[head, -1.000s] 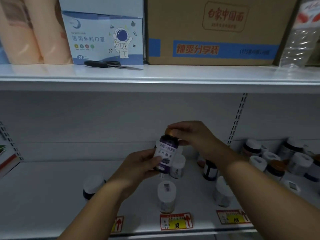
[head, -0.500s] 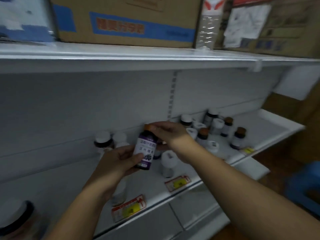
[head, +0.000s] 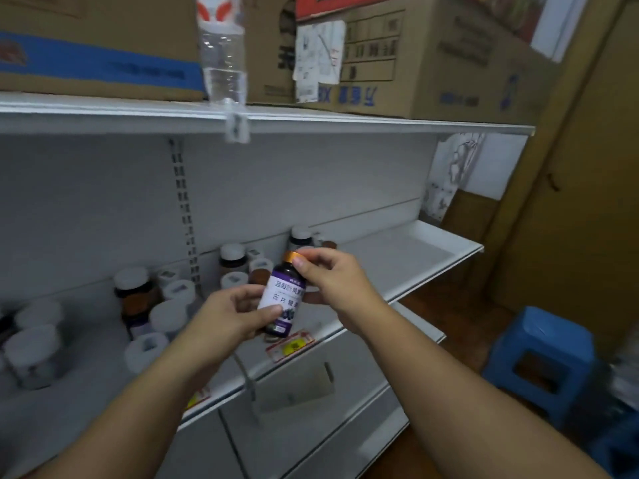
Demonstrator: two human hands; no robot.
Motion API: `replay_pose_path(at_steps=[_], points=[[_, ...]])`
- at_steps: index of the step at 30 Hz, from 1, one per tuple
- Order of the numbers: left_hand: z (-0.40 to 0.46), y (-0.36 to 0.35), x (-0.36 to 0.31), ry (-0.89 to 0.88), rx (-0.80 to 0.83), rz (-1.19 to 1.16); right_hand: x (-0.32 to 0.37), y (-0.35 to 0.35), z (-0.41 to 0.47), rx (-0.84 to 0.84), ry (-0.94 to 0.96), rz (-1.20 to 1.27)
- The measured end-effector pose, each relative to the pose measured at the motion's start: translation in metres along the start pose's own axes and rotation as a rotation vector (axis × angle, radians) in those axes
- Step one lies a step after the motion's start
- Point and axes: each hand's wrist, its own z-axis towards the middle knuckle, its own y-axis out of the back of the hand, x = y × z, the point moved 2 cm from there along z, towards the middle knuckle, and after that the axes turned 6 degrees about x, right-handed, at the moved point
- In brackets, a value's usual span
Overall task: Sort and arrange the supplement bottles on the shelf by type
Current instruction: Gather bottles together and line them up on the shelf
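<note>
A dark purple supplement bottle (head: 284,294) with a white and purple label and a gold cap is held upright in front of the white shelf (head: 397,261). My left hand (head: 231,314) grips its body from the left and below. My right hand (head: 332,280) pinches the cap and neck from the right. Behind and to the left, several bottles stand on the shelf: white-capped jars (head: 33,350) and brown bottles with white lids (head: 133,295). The right end of the shelf holds no bottles.
The upper shelf (head: 311,117) carries cardboard boxes (head: 415,53) and a clear plastic bottle (head: 223,53). Price tags (head: 290,345) line the shelf's front edge. A blue plastic stool (head: 543,361) stands on the floor at the right, beside a brown door (head: 587,167).
The view has swung to the right, so the shelf's bottles now sit left of my hands. Both hands still hold the purple bottle, carried rightward along the shelf.
</note>
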Motion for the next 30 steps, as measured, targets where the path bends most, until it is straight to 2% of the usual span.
replay_pose_path(at_steps=[8,13,21,26,30], points=[[0.07,-0.082,-0.009,0.007,0.045,0.178,0.002,0.111,0.021,-0.016,0.0,-0.047],[0.115,-0.094,-0.005,0.009,-0.052,0.263,-0.001,0.14,0.055,-0.013,0.017,-0.065],[0.201,-0.111,-0.002,-0.008,-0.033,0.27,0.002,0.187,0.11,-0.047,0.028,-0.121],[0.235,-0.112,0.005,-0.011,0.034,0.338,-0.007,0.211,0.134,-0.051,0.068,-0.141],[0.251,-0.092,0.011,0.002,-0.194,0.346,-0.043,0.235,0.154,-0.001,0.072,-0.347]])
